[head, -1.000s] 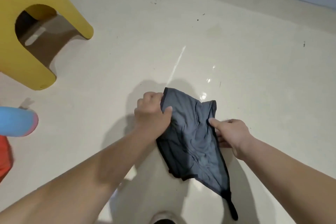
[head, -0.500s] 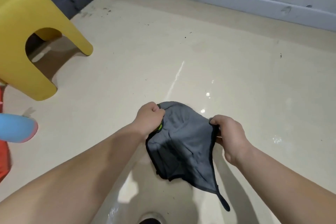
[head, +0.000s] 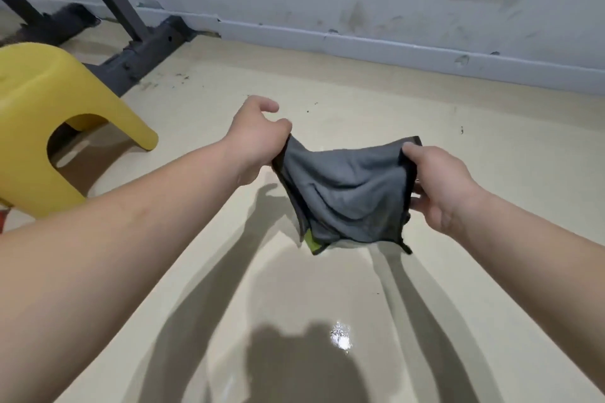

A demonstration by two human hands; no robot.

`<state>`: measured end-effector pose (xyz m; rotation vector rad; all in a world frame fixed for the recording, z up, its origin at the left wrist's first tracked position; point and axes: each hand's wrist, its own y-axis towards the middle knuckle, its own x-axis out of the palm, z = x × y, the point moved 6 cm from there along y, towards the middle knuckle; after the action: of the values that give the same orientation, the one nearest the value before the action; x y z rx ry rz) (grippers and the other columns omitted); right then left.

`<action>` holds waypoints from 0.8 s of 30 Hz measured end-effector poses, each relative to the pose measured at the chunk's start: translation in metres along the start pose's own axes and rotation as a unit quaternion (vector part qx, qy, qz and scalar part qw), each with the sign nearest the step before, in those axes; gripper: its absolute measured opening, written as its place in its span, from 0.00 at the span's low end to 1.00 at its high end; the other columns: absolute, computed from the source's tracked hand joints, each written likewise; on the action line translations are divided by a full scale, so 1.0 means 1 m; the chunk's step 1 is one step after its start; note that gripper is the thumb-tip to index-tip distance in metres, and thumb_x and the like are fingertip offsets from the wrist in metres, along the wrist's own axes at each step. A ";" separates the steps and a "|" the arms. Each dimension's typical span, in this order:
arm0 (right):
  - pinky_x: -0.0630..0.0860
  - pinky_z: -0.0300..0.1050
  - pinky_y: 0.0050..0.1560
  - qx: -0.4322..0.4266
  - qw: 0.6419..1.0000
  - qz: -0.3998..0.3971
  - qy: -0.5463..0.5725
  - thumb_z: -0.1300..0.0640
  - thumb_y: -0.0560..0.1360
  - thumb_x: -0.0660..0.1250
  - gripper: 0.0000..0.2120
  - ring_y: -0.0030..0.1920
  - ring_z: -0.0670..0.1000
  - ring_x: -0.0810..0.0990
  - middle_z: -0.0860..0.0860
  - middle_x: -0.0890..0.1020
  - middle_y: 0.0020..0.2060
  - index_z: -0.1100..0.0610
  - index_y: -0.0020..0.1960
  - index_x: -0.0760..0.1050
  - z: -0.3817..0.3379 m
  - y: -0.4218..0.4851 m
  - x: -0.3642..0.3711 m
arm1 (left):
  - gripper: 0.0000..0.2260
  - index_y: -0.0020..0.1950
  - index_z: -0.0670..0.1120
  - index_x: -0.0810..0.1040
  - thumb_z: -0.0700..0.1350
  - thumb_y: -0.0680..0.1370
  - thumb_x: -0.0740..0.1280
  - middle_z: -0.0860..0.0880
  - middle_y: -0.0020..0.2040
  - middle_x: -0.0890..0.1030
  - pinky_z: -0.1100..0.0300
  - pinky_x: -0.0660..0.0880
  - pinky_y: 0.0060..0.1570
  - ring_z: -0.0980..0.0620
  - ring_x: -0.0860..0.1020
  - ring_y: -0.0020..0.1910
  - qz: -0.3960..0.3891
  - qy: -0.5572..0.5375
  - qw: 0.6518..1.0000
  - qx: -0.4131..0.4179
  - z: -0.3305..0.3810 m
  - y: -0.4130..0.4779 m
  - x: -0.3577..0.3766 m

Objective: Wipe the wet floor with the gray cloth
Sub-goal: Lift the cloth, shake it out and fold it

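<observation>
Holding gray cloth [head: 347, 193] up off the floor [head: 491, 157], just toward 3 o'clock of centre, slack between both hands. Left hand [head: 258, 137] near 12 o'clock of centre, curled tight on the cloth's upper left corner. Right hand [head: 438, 186] at 3 o'clock, gripping the right edge, thumb on top, other fingers tucked under. Lower hem with a green tab hanging close above the floor; cannot tell if touching.

Reads as spreading the cloth before setting it down. No wiping contact yet.

Failure modes from here:
- Missing the water. Wet sheen and bright glint [head: 340, 337] at 6 o'clock, close to the body, well apart from the cloth. Cause: lowering straight down onto a drier-looking patch.
- Smearing instead of soaking. Cause: going down bunched as now, with little contact area. Flatten first.
- Dropping the left corner. Cause: small bite of fabric there plus any tug from the right.
- Slipping. Cause: leaning out over a glossy wet floor with neither hand free to brace.
- Clipping the yellow stool [head: 49, 114] at 9 o'clock or the dark metal frame [head: 144, 49] at 11 o'clock. Cause: too wide a leftward sweep. Also dragging the grit near that frame into the wet zone.
</observation>
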<state>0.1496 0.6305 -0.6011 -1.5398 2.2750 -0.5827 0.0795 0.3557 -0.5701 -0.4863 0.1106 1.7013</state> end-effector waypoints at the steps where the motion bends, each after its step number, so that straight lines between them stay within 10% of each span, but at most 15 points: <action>1: 0.82 0.49 0.38 -0.021 1.000 -0.011 0.002 0.51 0.77 0.68 0.10 0.35 0.50 0.83 0.51 0.84 0.42 0.55 0.55 0.82 -0.015 0.000 -0.001 | 0.11 0.63 0.55 0.75 0.46 0.82 0.66 0.47 0.52 0.80 0.53 0.80 0.45 0.47 0.80 0.45 0.013 0.009 1.000 0.026 0.014 0.002 -0.005; 6: 0.83 0.50 0.52 -0.063 0.998 -0.018 -0.003 0.48 0.74 0.74 0.15 0.48 0.52 0.85 0.49 0.86 0.50 0.58 0.54 0.81 -0.039 0.003 -0.020 | 0.06 0.56 0.54 0.80 0.46 0.84 0.64 0.46 0.49 0.80 0.44 0.83 0.40 0.44 0.79 0.43 0.027 -0.001 0.998 0.058 0.034 -0.007 -0.018; 11: 0.70 0.45 0.36 -0.118 0.967 -0.009 -0.224 0.63 0.77 0.68 0.03 0.36 0.54 0.75 0.59 0.83 0.39 0.60 0.44 0.77 0.034 -0.002 -0.039 | 0.07 0.53 0.51 0.82 0.43 0.84 0.65 0.47 0.47 0.82 0.53 0.77 0.41 0.47 0.79 0.45 0.006 0.001 1.000 -0.018 -0.054 -0.047 -0.006; 16: 0.71 0.44 0.38 0.001 0.963 -0.042 -0.266 0.75 0.68 0.58 0.15 0.35 0.54 0.76 0.58 0.82 0.35 0.61 0.39 0.80 0.149 -0.025 -0.055 | 0.04 0.46 0.52 0.75 0.48 0.75 0.69 0.46 0.42 0.82 0.53 0.81 0.44 0.45 0.81 0.39 -0.158 0.122 0.957 -0.210 -0.201 -0.115 0.016; 19: 0.70 0.45 0.36 0.085 0.972 -0.029 -0.218 0.72 0.69 0.62 0.10 0.32 0.54 0.73 0.53 0.78 0.32 0.62 0.40 0.79 0.184 -0.033 -0.057 | 0.18 0.36 0.50 0.66 0.53 0.77 0.72 0.47 0.34 0.70 0.59 0.64 0.33 0.48 0.67 0.30 -0.158 0.099 0.945 -0.269 -0.230 -0.131 0.021; 24: 0.72 0.44 0.36 0.021 0.974 0.021 -0.224 0.62 0.69 0.71 0.07 0.32 0.52 0.74 0.51 0.78 0.31 0.66 0.40 0.77 0.164 -0.029 -0.049 | 0.16 0.36 0.48 0.71 0.49 0.79 0.73 0.53 0.29 0.70 0.57 0.65 0.35 0.50 0.67 0.30 -0.174 0.100 0.969 -0.145 -0.214 -0.130 0.028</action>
<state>0.2702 0.6426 -0.7255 -1.4255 1.9325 -0.2361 0.2556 0.3340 -0.7487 -0.8452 -0.0768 1.3239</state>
